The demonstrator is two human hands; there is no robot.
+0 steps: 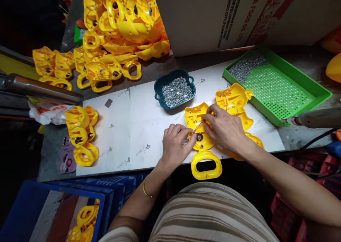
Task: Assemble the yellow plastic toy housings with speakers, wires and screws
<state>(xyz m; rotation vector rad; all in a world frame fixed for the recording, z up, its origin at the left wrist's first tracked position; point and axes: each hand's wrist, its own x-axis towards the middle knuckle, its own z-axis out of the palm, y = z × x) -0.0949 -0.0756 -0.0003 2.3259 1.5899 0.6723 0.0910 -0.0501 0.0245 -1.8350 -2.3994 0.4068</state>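
Striped shirt (210,213), yellow handle (196,165) overhanging board edge (125,168), room left of fingers (174,129)

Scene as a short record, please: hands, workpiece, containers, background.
left hand: fingertips at thin wires; grip unclear
right hand: over same shell's right side; grip unclear
workpiece: yellow shell, inside facing up, handle toward the person
containers: teal bowl, green tray; small metal parts in both
background: heaped yellow shells, cardboard box

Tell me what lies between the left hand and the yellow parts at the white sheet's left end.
Just the white sheet, with its printed marks, lies between the left hand and those yellow parts: head view.
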